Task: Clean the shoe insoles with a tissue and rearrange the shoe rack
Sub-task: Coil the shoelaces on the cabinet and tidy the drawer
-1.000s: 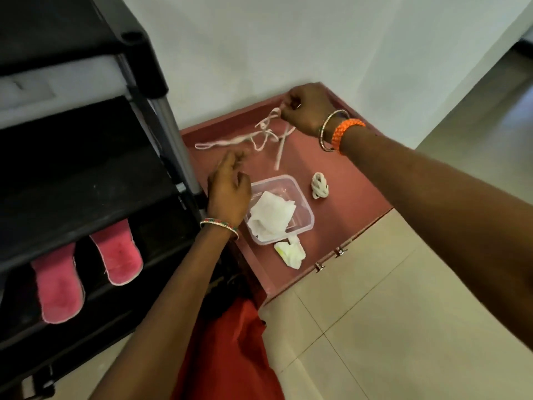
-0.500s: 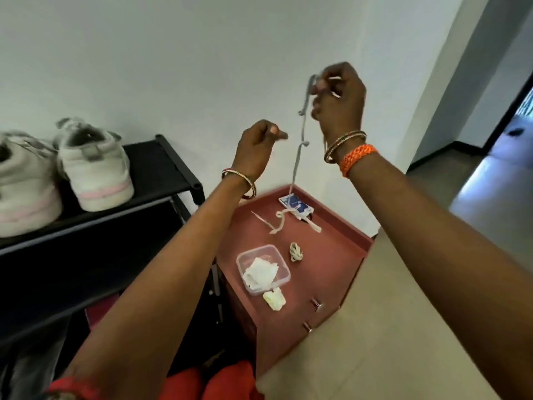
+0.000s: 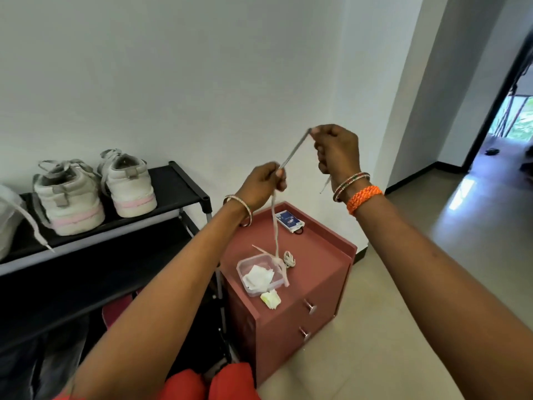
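Two bare forearms extend into view, sleeveless to the frame's edge. The left hand wears a thin metallic bangle with small coloured flecks at the wrist. The right hand carries a pair of similar slim bangles stacked above a thick braided orange wristband. Bright orange-red clothing shows at the bottom edge.

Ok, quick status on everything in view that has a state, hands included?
left hand: pinches the shoelace, raised
right hand: pinches the shoelace's upper end
shoelace: taut between the hands, the rest hanging to the cabinet top
plastic container: open, tissues inside
crumpled tissue: on the cabinet beside the container
cabinet: drawers closed
sneakers: upright on the rack's top shelf
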Motion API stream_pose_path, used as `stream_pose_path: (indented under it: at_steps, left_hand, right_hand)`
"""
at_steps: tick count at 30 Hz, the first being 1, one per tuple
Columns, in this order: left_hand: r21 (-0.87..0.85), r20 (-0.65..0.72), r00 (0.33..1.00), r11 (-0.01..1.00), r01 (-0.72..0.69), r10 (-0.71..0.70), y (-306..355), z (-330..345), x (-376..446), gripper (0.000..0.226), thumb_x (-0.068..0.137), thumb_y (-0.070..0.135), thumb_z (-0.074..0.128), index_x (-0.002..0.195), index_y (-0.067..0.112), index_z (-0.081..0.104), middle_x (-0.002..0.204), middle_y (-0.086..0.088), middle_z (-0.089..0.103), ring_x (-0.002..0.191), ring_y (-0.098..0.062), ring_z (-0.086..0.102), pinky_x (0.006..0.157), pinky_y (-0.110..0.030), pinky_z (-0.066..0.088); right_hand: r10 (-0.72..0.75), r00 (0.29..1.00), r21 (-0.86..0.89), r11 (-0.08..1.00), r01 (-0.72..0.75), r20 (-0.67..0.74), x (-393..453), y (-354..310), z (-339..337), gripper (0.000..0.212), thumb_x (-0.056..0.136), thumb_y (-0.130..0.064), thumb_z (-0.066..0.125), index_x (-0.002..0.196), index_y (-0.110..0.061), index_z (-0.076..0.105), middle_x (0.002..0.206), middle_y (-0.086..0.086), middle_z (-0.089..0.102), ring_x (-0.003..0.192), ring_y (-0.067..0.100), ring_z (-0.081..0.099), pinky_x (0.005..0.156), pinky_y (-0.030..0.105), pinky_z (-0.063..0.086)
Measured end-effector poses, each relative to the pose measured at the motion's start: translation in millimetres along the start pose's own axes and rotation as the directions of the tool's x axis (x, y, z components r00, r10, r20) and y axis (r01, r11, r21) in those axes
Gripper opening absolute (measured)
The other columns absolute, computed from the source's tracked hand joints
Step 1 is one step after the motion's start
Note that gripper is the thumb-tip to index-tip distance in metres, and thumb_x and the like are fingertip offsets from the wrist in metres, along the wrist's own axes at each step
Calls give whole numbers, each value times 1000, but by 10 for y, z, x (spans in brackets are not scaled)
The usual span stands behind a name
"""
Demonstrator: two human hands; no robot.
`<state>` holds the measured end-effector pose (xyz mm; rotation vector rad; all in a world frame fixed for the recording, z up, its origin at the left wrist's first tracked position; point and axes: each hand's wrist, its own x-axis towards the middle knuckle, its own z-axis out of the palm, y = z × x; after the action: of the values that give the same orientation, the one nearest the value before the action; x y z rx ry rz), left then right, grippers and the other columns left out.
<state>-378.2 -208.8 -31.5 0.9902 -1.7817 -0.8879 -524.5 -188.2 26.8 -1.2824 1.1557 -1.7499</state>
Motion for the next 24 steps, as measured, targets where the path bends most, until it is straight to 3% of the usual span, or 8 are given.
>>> stream_pose_path:
  at_steps: [5, 8, 10, 12, 14, 17, 21, 24]
  left_hand:
    - [95, -149, 988, 993, 64, -50, -350, -169, -155, 36, 99, 2, 32, 69, 19, 42, 68, 0, 53, 67, -12, 53, 60, -13, 38]
    - [43, -302, 951, 996, 81, -65, -401, -245, -179, 35, 97, 0, 31, 69, 19, 42, 67, 0, 55, 68, -12, 54, 63, -18, 40]
    - [15, -400, 914, 997, 78, -66, -376, -316, -171, 36, 92, -4, 30, 67, 19, 41, 65, 1, 54, 67, -15, 54, 68, -26, 40]
    - [33, -438, 899, 999, 23, -6, -292, -388, -190, 35, 93, -2, 31, 68, 20, 42, 62, 2, 51, 63, -14, 50, 66, -27, 41]
    - [57, -383, 920, 996, -67, 84, -115, -416, -238, 31, 97, 4, 35, 72, 19, 46, 60, 2, 47, 54, -5, 44, 59, -25, 42]
    - [220, -190, 955, 958, -186, 229, 255, -408, -278, 21, 98, 12, 43, 80, 15, 55, 60, 7, 47, 50, 3, 44, 52, -14, 38]
    - [473, 100, 952, 828, -300, 288, 660, -354, -361, 17, 95, 22, 52, 86, 18, 66, 62, -2, 57, 54, -2, 50, 60, -22, 39]
    - [549, 177, 964, 793, -264, 199, 820, -393, -462, 18, 92, 14, 52, 98, 15, 69, 61, 8, 56, 48, 5, 51, 52, -7, 34]
  right_hand:
    - [-324, 878, 193, 893, 407, -353, -151, -210, -115, 20, 92, -2, 37, 79, -16, 43, 61, 9, 59, 44, 19, 53, 40, 18, 35]
    - [-415, 778, 263, 776, 574, -472, -178, -434, -129, 14, 94, -14, 32, 83, -18, 39, 92, 15, 65, 83, 31, 68, 60, 31, 54]
    - [-448, 659, 149, 749, 645, -604, -114, -528, -188, 12, 93, -15, 32, 83, -16, 38, 100, 15, 61, 97, 18, 63, 75, 24, 51]
    - [-533, 536, -137, 781, 609, -655, -68, -513, -262, 7, 91, -14, 33, 86, -11, 37, 100, 22, 58, 91, 9, 55, 77, 20, 46]
    - [-514, 625, -362, 858, 365, -587, -75, -371, -309, 16, 86, -20, 37, 95, -8, 41, 107, 20, 55, 99, 24, 54, 84, 33, 45]
    - [-130, 897, -499, 860, -111, -423, -258, -142, -224, 40, 86, -31, 46, 118, -5, 46, 121, 15, 56, 111, 34, 52, 93, 43, 42]
    - [-95, 989, -349, 936, 50, -113, -661, -119, 140, 13, 84, -29, 47, 84, -22, 58, 79, 6, 69, 77, 30, 67, 75, 44, 54]
    - [-5, 1000, -280, 960, 12, 24, -870, -179, 328, 21, 91, -18, 41, 77, -13, 57, 67, 7, 65, 52, 25, 65, 50, 32, 54]
